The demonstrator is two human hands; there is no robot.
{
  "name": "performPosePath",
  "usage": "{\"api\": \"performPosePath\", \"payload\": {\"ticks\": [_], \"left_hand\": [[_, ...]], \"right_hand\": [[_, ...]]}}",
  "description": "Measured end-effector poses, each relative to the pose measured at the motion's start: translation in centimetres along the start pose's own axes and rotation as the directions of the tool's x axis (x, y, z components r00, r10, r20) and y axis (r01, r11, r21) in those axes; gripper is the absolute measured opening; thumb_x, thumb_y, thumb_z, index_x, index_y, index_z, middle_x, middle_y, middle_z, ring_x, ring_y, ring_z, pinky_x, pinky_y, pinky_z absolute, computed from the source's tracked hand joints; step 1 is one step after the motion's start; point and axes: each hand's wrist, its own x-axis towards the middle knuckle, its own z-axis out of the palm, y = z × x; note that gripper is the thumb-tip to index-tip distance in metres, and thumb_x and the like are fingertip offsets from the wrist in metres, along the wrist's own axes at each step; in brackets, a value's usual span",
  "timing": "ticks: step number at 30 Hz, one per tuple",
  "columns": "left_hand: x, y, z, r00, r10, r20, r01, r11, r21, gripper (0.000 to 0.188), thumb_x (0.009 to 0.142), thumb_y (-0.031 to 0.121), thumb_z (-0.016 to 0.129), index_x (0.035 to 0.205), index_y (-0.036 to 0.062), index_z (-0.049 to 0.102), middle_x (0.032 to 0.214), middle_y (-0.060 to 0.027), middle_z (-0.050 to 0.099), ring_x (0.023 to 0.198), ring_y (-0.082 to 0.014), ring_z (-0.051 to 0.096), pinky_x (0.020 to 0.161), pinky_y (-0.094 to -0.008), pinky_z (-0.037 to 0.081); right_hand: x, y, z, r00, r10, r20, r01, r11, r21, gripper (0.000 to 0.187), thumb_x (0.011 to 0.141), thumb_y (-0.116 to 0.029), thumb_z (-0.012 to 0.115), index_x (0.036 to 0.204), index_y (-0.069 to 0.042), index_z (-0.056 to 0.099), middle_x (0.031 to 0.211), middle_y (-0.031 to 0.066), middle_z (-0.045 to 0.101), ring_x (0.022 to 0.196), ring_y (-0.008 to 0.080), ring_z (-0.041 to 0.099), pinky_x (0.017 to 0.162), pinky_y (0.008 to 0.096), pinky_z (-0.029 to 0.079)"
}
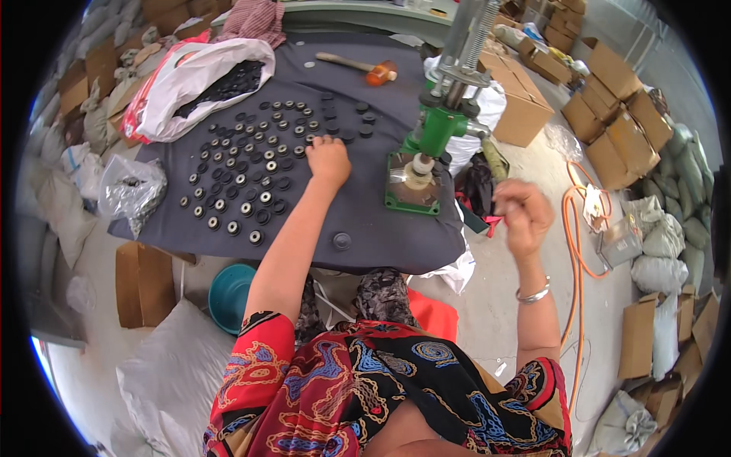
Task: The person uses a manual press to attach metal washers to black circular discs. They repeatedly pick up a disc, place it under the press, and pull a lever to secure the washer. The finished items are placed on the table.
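My left hand (329, 161) reaches onto the dark cloth-covered table with its fingers bent down and together at a small black round part (310, 140). Around it lie several more of these black round parts, many with a pale metal ring in the middle (256, 238). My right hand (524, 217), a bracelet on its wrist, is raised to the right of a green hand press (438, 131). Its fingers are curled in and slightly blurred; whatever they may hold is hidden. On the press base stands a pale round fixture (419, 169). One black round part (341, 241) lies apart near the front edge.
A white-and-red sack of black parts (205, 84) lies open at the back left, a clear plastic bag (133, 186) near the left edge. A mallet (373, 71) lies behind. A teal basin (231, 298), an orange hose (572, 251) and cardboard boxes (613, 145) are on the floor.
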Motion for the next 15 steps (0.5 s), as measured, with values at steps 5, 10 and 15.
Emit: {"api": "performPosePath", "payload": {"ticks": [5,10,15], "left_hand": [[-1.4,1.6,-0.8,0.997,0.071,-0.027,-0.074,0.985,-0.154,0.023,0.072,0.012,0.067,0.095,0.0048,0.067,0.102,-0.0113,0.066,0.102,-0.0306,0.059,0.084,-0.0439,0.048],[-1.2,1.1,0.5,0.998,-0.034,-0.061,0.016,0.965,-0.263,0.030,0.071,0.012,0.071,0.100,0.0062,0.065,0.098,-0.0125,0.066,0.099,-0.0330,0.060,0.082,-0.0428,0.050],[-1.1,0.9,0.2,0.997,0.002,-0.077,-0.034,0.911,-0.411,0.043,0.070,0.011,0.072,0.111,0.0051,0.064,0.095,-0.0150,0.067,0.094,-0.0322,0.062,0.081,-0.0408,0.051]], "right_hand": [[6.8,-0.6,-2.3,0.997,0.078,0.020,-0.080,0.961,0.264,0.023,0.085,-0.007,0.046,0.096,0.007,0.061,0.063,0.0067,0.054,0.055,0.0125,0.050,0.055,0.0259,0.042],[12.6,-0.2,-3.5,0.985,0.162,0.063,-0.174,0.894,0.412,0.027,0.085,-0.009,0.044,0.098,0.009,0.060,0.059,0.0056,0.048,0.051,0.0135,0.045,0.054,0.0278,0.041],[14.5,0.5,-3.2,0.985,0.158,0.065,-0.171,0.895,0.412,0.027,0.085,-0.009,0.046,0.098,0.009,0.061,0.058,0.0067,0.050,0.049,0.0141,0.045,0.053,0.0293,0.043]]}}
